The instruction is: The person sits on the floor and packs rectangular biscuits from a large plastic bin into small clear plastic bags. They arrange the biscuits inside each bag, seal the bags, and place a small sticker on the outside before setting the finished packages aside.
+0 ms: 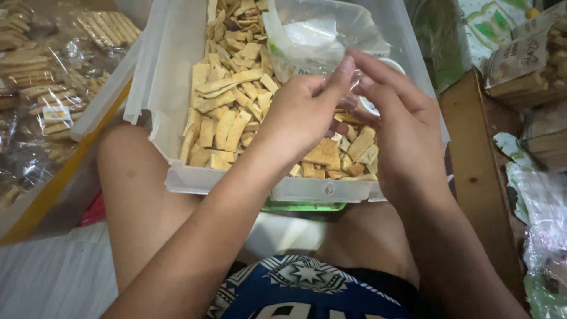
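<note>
My left hand (301, 118) and my right hand (398, 130) meet above a clear plastic bin (171, 177) that holds several flat tan cracker sticks (227, 112). Both hands pinch the lower edge of a clear plastic bag (316, 38), which stands open above the fingers. The bag looks empty apart from a white patch inside. A small white round thing (371, 106) shows between my fingers; what it is I cannot tell. The bin rests across my bare legs.
At the left a tray (100, 106) holds sealed bags of the same sticks (41, 71). A wooden board (478, 165) stands at the right, with more packed bags (531, 59) and loose plastic (543, 212) beyond it. A green object (301, 207) lies under the bin.
</note>
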